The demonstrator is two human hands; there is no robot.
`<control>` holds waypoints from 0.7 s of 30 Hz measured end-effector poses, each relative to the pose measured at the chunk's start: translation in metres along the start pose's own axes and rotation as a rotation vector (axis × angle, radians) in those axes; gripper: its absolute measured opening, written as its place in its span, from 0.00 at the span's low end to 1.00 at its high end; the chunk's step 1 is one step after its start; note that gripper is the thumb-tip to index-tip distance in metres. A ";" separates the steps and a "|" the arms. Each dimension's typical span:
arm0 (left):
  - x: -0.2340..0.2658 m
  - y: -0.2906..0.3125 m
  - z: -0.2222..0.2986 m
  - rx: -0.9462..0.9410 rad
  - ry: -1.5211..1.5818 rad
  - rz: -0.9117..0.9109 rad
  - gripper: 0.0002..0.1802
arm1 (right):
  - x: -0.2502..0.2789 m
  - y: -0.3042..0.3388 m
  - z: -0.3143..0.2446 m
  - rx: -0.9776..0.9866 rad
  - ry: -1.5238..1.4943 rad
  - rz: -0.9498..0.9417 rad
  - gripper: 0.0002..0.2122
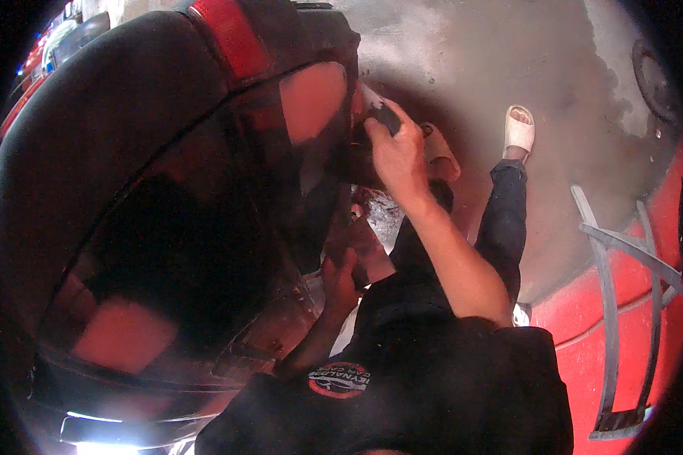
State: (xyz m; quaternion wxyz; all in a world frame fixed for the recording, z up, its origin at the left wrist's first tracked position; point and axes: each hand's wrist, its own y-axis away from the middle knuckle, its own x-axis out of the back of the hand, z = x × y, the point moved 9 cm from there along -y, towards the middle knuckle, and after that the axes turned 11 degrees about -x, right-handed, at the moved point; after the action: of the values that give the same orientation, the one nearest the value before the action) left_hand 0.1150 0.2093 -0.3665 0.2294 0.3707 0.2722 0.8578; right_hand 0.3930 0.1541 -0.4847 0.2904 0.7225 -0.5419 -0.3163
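Note:
A dark car body [152, 83] with red patches fills the left side. My right hand [402, 155] is raised by its right edge, closed around a small dark block [385, 115] with a pale grey strip at its edge. Whether the block touches the panel cannot be made out. Lower down, close to the car's side, my left hand [340, 282] grips a reddish-brown rectangular sheet [372, 254], which looks like sandpaper. Some of the left fingers are hidden behind the sheet.
My legs and pale sandals [519, 130] stand on a grey, stained floor [501, 53]. On the right is a red car panel [584, 394] with a grey metal frame [609, 303] against it. A dark round ring [653, 82] lies at the upper right.

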 end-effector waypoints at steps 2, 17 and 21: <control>0.001 -0.004 -0.003 -0.016 0.002 -0.021 0.22 | -0.014 -0.011 0.007 -0.005 -0.055 -0.017 0.17; -0.007 -0.008 -0.007 0.006 -0.116 -0.094 0.20 | -0.021 0.003 0.006 0.028 0.027 0.001 0.17; -0.016 -0.005 0.007 -0.028 -0.067 -0.108 0.17 | -0.023 -0.020 0.002 0.057 0.087 0.027 0.15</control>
State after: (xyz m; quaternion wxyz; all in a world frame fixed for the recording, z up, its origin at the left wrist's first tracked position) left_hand 0.1316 0.2058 -0.3739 0.2893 0.3806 0.2720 0.8351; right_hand 0.3987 0.1812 -0.4981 0.2973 0.7360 -0.5474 -0.2650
